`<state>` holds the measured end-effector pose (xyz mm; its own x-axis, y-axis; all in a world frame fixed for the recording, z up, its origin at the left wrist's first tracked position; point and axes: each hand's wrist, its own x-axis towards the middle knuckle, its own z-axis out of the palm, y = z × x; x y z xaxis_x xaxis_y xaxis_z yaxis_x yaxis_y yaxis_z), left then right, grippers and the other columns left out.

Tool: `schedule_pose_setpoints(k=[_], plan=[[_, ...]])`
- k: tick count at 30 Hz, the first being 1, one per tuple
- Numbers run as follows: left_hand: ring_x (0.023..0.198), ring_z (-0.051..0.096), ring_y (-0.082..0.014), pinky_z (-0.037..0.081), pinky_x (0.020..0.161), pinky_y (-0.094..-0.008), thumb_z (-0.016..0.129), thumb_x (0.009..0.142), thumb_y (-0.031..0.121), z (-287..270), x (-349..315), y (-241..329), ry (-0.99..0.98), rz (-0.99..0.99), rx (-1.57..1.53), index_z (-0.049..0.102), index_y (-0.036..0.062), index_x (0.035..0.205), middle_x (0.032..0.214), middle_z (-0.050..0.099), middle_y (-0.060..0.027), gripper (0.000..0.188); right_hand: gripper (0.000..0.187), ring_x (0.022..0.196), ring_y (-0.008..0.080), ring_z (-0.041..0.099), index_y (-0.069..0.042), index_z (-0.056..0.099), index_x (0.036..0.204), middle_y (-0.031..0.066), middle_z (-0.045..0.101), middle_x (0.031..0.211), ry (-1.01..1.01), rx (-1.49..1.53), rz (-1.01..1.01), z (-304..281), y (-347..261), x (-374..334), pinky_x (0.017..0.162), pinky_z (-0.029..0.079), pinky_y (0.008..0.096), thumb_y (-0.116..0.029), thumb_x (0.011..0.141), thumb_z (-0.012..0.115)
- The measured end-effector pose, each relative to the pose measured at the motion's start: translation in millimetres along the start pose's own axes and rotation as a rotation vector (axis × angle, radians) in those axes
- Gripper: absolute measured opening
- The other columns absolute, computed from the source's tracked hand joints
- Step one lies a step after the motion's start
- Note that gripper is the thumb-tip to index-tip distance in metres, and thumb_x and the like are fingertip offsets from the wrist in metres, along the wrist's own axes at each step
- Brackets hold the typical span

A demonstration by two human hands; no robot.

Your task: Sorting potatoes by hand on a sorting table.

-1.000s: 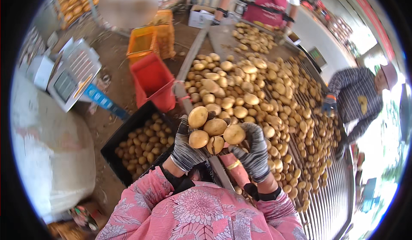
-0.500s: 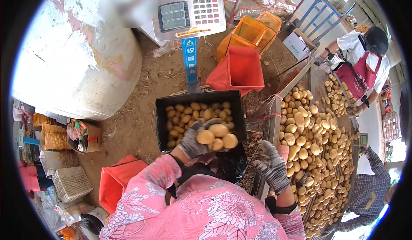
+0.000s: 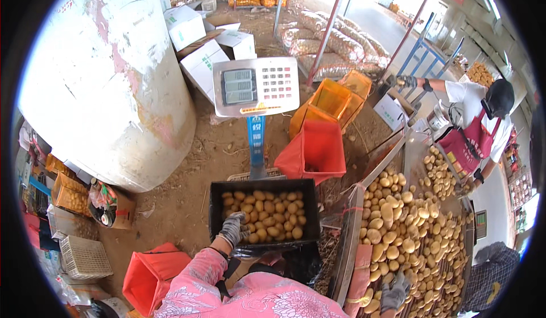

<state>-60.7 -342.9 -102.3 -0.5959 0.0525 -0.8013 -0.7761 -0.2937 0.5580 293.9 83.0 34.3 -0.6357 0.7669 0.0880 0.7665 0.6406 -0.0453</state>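
A black crate (image 3: 263, 242) full of yellow potatoes (image 3: 267, 218) sits in front of me, below a scale display (image 3: 256, 87) on a blue post. My left hand (image 3: 234, 230), in a grey glove, is at the crate's near left side with its fingers over the potatoes, holding none. To the right, a slatted sorting table (image 3: 345, 255) carries a large heap of loose potatoes (image 3: 406, 230). My right hand (image 3: 394, 291), also gloved, lies on that heap near its close end, fingers apart and touching potatoes.
Red baskets stand beyond the crate (image 3: 313, 153) and at my left (image 3: 151, 281). Orange baskets (image 3: 330, 99) lie behind. A large pale rounded structure (image 3: 108, 90) fills the left. Across the table are a person in a red apron (image 3: 469, 144) and another in a checked shirt (image 3: 492, 278).
Several potatoes that my left hand held above the crate have been let go. My right hand has moved from beside the table's edge down onto the heap. The view has tilted upward.
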Motion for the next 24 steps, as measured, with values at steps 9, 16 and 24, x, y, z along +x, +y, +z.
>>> schedule_pose_setpoints(k=[9,16,24], plan=[[0.074,0.061,-0.0172,0.05,0.066,-0.0314,0.06,0.09,0.021,114,-23,8,-0.364,0.393,0.47,0.064,0.0068,0.104,0.089,0.065,-0.0044,0.02,0.075,0.13,0.0401,0.038,-0.012,0.042,0.138,0.0249,0.046,0.135,-0.132,0.071,0.058,-15,-9,-20,0.107,0.034,0.0427,-0.02,0.071,0.075],[0.091,0.06,-0.0316,0.048,0.083,-0.0402,0.064,0.075,0.009,221,-58,19,-0.588,1.305,0.957,0.065,0.0046,0.094,0.091,0.064,-0.0145,0.02,0.071,0.127,0.04,0.042,-0.01,0.043,0.135,0.0205,0.045,0.137,-0.182,0.132,0.172,-35,-16,-4,0.103,0.039,0.0428,-0.02,0.072,0.074],[0.102,0.055,-0.0389,0.044,0.091,-0.0486,0.069,0.07,0.014,345,-72,-37,-0.775,1.682,1.083,0.063,0.0077,0.101,0.106,0.061,-0.0177,0.033,0.081,0.132,0.0405,0.037,-0.015,0.035,0.143,0.0221,0.029,0.148,-0.338,0.007,0.306,-47,12,60,0.107,0.034,0.0469,-0.04,0.076,0.072]])
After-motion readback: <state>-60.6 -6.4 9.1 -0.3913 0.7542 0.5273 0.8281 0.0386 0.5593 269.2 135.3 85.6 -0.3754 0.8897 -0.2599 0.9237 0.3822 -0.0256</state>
